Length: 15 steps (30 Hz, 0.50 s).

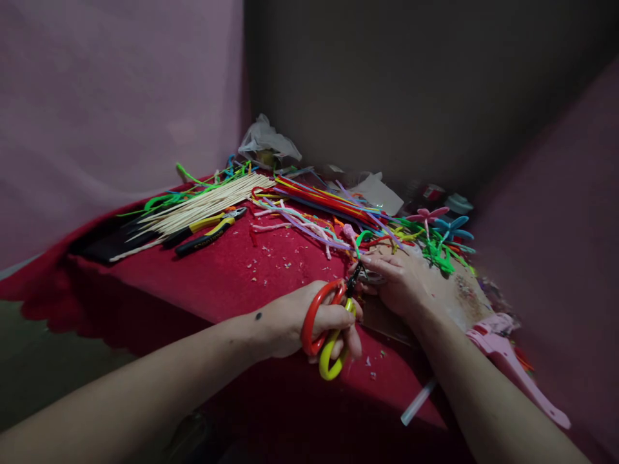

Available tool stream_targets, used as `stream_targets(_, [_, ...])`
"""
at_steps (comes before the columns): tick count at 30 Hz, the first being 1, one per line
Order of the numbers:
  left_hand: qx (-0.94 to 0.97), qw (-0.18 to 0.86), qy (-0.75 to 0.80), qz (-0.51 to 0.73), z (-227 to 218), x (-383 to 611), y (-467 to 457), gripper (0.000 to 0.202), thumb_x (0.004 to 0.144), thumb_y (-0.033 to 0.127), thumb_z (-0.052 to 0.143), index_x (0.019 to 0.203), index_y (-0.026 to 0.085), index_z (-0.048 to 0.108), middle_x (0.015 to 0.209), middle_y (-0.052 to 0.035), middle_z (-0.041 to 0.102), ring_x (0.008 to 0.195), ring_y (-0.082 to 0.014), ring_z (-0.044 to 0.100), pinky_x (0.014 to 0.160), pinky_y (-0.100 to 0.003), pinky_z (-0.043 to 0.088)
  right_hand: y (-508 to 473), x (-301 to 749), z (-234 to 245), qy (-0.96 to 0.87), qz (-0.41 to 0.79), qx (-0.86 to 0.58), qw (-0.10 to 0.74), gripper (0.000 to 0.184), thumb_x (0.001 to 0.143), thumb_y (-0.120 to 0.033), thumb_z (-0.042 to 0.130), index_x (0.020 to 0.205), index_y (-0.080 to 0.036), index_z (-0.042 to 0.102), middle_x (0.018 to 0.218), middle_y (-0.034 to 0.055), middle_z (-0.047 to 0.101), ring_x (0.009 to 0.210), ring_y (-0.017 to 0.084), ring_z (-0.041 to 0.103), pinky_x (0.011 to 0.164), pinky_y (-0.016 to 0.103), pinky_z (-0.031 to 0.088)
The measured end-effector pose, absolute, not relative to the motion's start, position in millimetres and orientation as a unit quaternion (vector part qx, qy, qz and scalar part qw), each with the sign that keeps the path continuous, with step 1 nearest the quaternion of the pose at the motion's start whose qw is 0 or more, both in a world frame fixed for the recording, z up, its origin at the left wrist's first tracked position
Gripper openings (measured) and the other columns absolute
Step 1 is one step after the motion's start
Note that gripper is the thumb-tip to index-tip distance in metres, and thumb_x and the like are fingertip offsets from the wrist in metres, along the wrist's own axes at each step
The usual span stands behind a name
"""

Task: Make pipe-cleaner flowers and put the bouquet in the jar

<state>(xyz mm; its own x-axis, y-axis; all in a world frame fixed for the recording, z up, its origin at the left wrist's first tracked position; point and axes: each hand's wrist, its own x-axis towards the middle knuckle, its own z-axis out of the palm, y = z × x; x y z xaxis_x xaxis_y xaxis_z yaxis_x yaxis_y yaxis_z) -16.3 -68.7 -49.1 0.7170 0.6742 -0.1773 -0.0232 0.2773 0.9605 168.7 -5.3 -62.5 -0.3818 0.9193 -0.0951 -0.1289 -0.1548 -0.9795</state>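
My left hand is closed around the scissors, its fingers in the red and yellow handle loops. Their dark blades point up and away, reaching to the fingertips of my right hand. That hand is pinched on a green pipe cleaner, which curls up just above the blades. A fuzzy pink piece stands right beside it. How the pink and green pieces are joined, if at all, I cannot tell. Under my right hand lies a brown board.
Wooden skewers and yellow-black pliers lie left on the red cloth. Loose pipe cleaners spread across the back. Flower-shaped pieces stand right. A pink glue gun with a glue stick lies by my right forearm.
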Motion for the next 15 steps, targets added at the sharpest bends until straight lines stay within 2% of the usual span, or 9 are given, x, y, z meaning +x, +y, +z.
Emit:
stream_targets(6, [0.541,0.753,0.287,0.242,-49.9,-16.1,-64.8,0.02,0.076,0.028,0.052,0.075,0.01,0.06,0.062,-0.0053,0.062,0.039,-0.0059,0.044,0.038,-0.018,0.032,-5.3,170.2,-62.5,-0.497,0.665,-0.393,0.396,0.022,0.07,-0.033,0.065,0.055,-0.019,0.057,0.054,-0.0012,0.05,0.045,0.01,0.041,0.042,0.024,0.028])
stream_targets(15, [0.501,0.78,0.271,0.257,-50.6,-17.8,-66.3,0.023,0.077,0.031,0.055,0.069,0.01,0.057,0.051,0.0005,0.054,0.034,-0.0034,0.041,0.034,-0.015,0.029,-5.6,174.6,-55.9,-0.503,0.666,-0.393,0.387,0.023,0.064,-0.031,0.068,0.053,-0.016,0.054,0.049,-0.0024,0.048,0.042,0.008,0.039,0.041,0.022,0.028])
